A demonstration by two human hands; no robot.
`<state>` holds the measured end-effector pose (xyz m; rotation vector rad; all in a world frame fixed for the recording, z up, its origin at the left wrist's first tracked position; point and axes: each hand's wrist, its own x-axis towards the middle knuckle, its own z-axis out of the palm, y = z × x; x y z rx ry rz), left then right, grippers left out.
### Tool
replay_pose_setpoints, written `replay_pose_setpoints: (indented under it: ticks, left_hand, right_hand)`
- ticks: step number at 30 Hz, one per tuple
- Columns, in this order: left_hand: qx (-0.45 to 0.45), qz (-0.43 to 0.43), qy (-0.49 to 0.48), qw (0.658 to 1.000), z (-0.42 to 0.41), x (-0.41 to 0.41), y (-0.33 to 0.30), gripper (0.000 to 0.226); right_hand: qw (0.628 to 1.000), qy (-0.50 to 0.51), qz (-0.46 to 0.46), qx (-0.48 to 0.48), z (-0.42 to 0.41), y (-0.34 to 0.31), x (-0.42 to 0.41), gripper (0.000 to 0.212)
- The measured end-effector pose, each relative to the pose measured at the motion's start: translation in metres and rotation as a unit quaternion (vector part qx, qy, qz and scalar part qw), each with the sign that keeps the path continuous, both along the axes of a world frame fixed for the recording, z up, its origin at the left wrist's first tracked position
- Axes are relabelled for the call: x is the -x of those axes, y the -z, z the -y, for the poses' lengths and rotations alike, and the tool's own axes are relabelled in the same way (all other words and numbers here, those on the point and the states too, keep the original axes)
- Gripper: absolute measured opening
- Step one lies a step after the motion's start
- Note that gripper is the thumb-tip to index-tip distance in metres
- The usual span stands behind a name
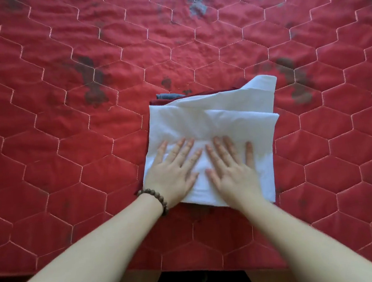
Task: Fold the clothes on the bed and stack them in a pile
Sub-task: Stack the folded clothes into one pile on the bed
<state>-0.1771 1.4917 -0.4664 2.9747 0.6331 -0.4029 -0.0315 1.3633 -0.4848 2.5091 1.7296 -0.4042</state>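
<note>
A folded white garment (215,121) lies on top of a small pile near the front middle of the bed. Under it a dark red folded garment (160,101) shows along the far and left edges, and a grey one (168,95) peeks out at the far edge. My left hand (174,174) and my right hand (231,168) lie flat side by side on the near half of the white garment, fingers straight and spread, pressing it down. A beaded bracelet (157,197) sits on my left wrist.
The bed is covered by a red quilted spread (64,130) with hexagon stitching and dark worn patches. Its front edge (194,271) runs just below my forearms, with a dark floor beyond. No other loose clothes are in view.
</note>
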Motion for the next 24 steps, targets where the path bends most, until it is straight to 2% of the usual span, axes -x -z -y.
replay_pose_setpoints:
  ticks: [4,6,9,11,14,18,24]
  left_hand:
    - [0.011,-0.031,-0.019,0.999,-0.029,0.023,-0.002,0.060]
    - [-0.005,-0.018,-0.028,0.999,-0.030,0.032,-0.010,0.065]
    - [-0.014,0.033,0.065,0.997,-0.007,0.039,-0.019,0.087]
    - [-0.009,-0.005,0.129,0.992,0.004,0.044,-0.014,0.097]
    - [-0.019,-0.065,0.087,0.994,-0.003,0.041,-0.008,0.099]
    - [-0.040,-0.083,0.072,0.993,-0.013,0.039,-0.004,0.107]
    - [-0.038,-0.081,0.047,0.995,-0.015,0.033,-0.006,0.097]
  right_hand:
    - [0.998,-0.012,0.027,0.053,0.034,-0.011,-0.045,0.059]
    - [0.999,-0.001,0.028,0.035,0.042,-0.023,-0.042,0.064]
    - [0.999,-0.045,-0.010,-0.017,0.047,-0.036,-0.005,0.082]
    - [0.993,-0.114,-0.015,0.007,0.051,-0.034,0.019,0.091]
    - [0.993,-0.102,-0.004,0.057,0.050,-0.025,0.012,0.091]
    - [0.988,-0.099,0.015,0.118,0.043,-0.025,-0.012,0.092]
    - [0.982,-0.122,-0.018,0.143,0.027,-0.042,-0.040,0.090]
